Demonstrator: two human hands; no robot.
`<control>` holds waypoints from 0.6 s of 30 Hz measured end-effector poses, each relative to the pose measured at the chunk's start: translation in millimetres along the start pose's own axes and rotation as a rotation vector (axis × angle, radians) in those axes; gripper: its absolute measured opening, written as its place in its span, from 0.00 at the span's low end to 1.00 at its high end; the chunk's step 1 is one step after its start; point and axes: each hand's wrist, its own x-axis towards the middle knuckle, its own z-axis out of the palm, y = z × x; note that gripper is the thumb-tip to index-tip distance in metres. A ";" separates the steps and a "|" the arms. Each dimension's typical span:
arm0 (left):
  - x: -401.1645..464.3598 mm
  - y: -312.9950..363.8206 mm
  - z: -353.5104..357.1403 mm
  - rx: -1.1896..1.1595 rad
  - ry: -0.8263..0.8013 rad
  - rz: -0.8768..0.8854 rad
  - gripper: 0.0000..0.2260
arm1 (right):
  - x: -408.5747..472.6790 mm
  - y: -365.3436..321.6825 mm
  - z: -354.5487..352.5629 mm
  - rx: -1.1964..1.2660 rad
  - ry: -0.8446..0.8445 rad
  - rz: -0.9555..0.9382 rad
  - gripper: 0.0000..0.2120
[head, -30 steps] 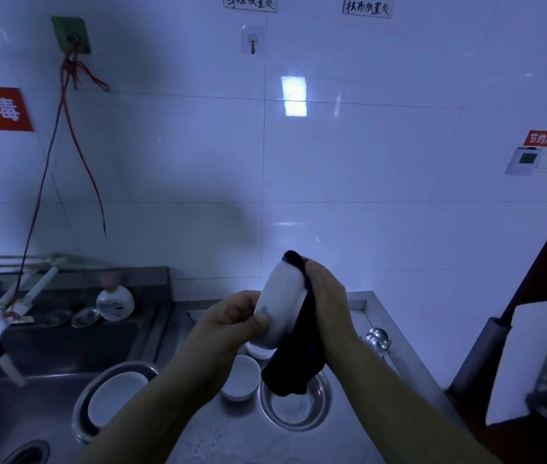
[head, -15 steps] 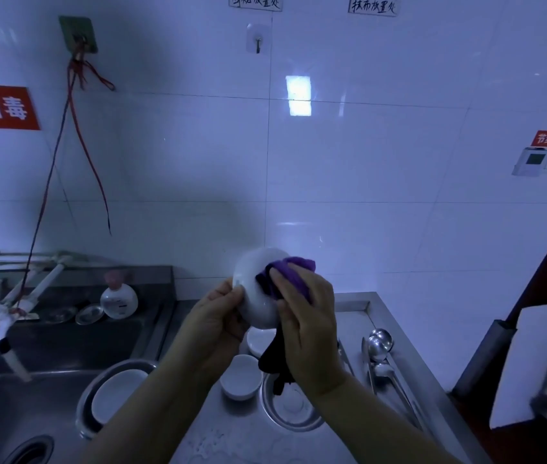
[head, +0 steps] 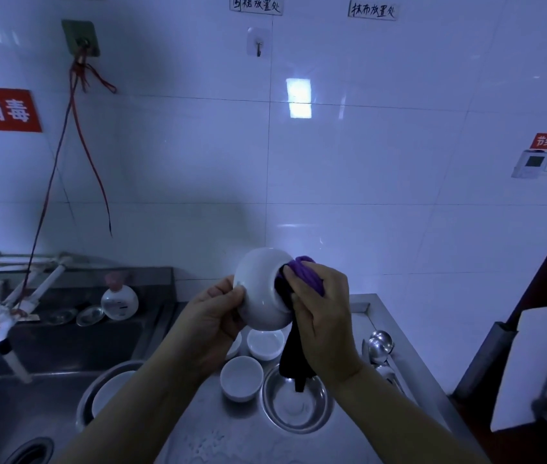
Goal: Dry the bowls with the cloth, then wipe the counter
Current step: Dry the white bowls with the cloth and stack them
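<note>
While your left hand [head: 213, 313] clasps the white bowl [head: 260, 293] by its rim, tipped sideways, keep your right hand [head: 324, 316] bunching the purple cloth [head: 305, 274] against its base. Below both grips, more bowls [head: 241, 376] wait on the table [head: 242, 440]; hold firmly, since wet glaze probably slips.

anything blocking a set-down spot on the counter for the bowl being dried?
Partly. Below the held bowl stand small white bowls, a steel bowl and ladles. Bare counter shows nearer the camera.
</note>
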 end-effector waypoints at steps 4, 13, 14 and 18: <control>1.9 1.4 -2.6 0.038 0.047 0.003 0.10 | -6.3 -11.3 1.8 0.003 -0.038 -0.017 0.15; 0.2 2.7 3.1 -0.006 0.062 0.000 0.08 | 14.4 -9.0 -5.9 0.074 -0.014 0.001 0.15; -1.1 -0.4 5.5 0.002 0.039 -0.010 0.09 | 20.9 -12.3 -3.4 0.067 -0.025 0.023 0.16; -2.1 -5.1 8.7 -0.014 0.070 -0.054 0.07 | 24.3 -21.7 5.8 0.060 -0.103 0.023 0.16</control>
